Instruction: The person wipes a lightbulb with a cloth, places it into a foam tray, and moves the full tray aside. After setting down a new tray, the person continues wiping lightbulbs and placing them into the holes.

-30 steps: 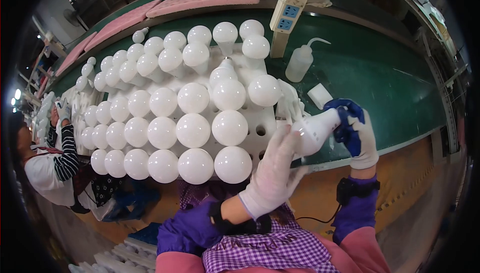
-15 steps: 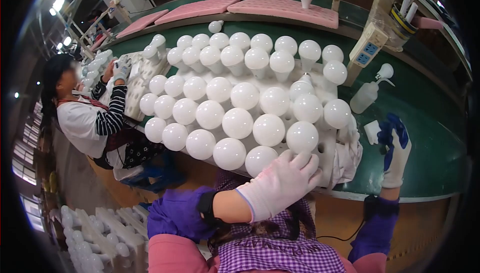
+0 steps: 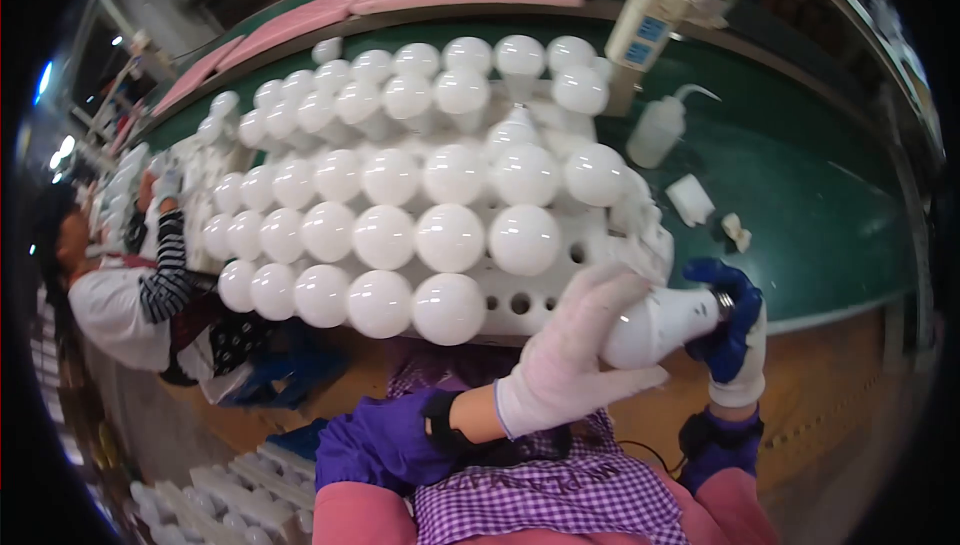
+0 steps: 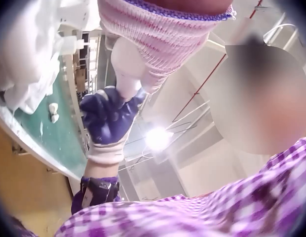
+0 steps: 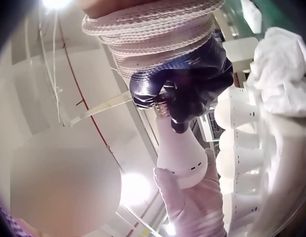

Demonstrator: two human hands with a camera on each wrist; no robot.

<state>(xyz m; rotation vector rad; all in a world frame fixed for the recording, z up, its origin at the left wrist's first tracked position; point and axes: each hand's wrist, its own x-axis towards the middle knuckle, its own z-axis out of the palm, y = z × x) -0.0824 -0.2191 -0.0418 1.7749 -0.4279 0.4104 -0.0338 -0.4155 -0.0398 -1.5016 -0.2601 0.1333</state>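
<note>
A white light bulb [image 3: 662,327] lies on its side in the air between my two hands, in front of the table edge. My left hand [image 3: 570,345], in a white knit glove, holds its round globe with fingers and thumb around it. At the metal screw base, my right hand [image 3: 735,330] grips with blue-coated glove fingers. The right wrist view shows the bulb [image 5: 180,153] with dark marks around its body. Left of my hands, a white foam tray [image 3: 545,317] carries rows of bulbs [image 3: 450,237], globes up, with bare holes at its front right.
A squeeze bottle [image 3: 657,132], a white block [image 3: 690,200] and a small pale piece [image 3: 737,233] are on the green table [image 3: 810,195]. A crumpled white cloth [image 3: 640,225] lies at the tray's right end. Another person [image 3: 125,295] works at the left.
Half a second ago my left hand was at the tray's front-right bulb and my right hand was apart over the table. That bulb's place is now bare, and both hands hold a bulb.
</note>
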